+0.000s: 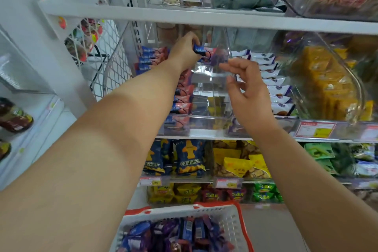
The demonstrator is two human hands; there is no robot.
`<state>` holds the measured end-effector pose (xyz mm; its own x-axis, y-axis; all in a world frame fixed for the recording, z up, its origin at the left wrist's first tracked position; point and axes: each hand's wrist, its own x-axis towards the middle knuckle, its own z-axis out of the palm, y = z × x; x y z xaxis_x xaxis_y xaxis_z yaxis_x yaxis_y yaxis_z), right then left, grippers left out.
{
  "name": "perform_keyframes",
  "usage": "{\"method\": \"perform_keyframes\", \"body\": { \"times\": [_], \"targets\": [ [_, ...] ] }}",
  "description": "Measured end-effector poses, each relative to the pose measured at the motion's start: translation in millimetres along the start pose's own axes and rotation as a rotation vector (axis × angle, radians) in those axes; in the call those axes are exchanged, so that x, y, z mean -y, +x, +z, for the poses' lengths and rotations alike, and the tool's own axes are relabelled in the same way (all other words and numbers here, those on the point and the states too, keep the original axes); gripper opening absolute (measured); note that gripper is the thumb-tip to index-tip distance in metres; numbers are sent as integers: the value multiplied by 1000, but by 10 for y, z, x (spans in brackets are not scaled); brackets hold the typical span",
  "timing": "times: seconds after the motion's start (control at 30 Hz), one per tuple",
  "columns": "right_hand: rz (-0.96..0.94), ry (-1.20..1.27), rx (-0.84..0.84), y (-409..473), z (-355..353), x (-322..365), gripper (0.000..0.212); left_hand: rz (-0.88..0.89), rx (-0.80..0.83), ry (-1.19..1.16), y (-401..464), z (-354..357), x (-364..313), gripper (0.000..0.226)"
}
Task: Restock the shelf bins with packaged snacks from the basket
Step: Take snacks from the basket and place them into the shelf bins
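At the back of the clear shelf bin, my left hand pinches one blue-and-red snack packet between thumb and curled fingers. Packet sits high, just above the row of like packets that stand on edge down the bin's left side. Judgement: this is the placing step, one packet going in at the rear of that row.

My right hand hovers in front of the bin, near the clear divider, fingers loosely spread and slightly bent, holding nothing. Cannot tell whether a fingertip touches the plastic.

Neighbouring compartment to the right holds white-and-purple packets; further right, a bin of yellow packs. The middle stretch of my bin looks sparse, with clear plastic showing through.

Down below, the red-rimmed white basket still carries a heap of blue, purple and red packets, so restocking looks far from done.

Next move, as I judge it: settle the packet upright against the row, let go, then reach down to the basket for more. The free hand could steady the row. Risk: the row tipping forward as the fingers withdraw.
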<state>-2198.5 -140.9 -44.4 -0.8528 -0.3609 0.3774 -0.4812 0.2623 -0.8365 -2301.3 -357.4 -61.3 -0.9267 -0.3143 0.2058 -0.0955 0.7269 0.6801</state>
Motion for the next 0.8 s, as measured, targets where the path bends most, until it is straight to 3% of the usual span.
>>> {"method": "perform_keyframes", "body": {
  "times": [0.17,0.3,0.5,0.67,0.8],
  "targets": [
    [7,-5,11,1,-10,-3,26,13,-28,58,22,90,35,23],
    [-2,-12,12,-1,-4,-15,26,34,-53,234,57,144,53,17],
    [-14,-10,14,3,-9,-25,26,-31,-64,368,27,131,53,22],
    [-2,-14,14,8,-2,-17,28,-59,-11,292,45,-5,-37,43],
    [13,-12,5,11,12,0,27,-24,-3,260,-7,-114,-112,41]
  ]
}}
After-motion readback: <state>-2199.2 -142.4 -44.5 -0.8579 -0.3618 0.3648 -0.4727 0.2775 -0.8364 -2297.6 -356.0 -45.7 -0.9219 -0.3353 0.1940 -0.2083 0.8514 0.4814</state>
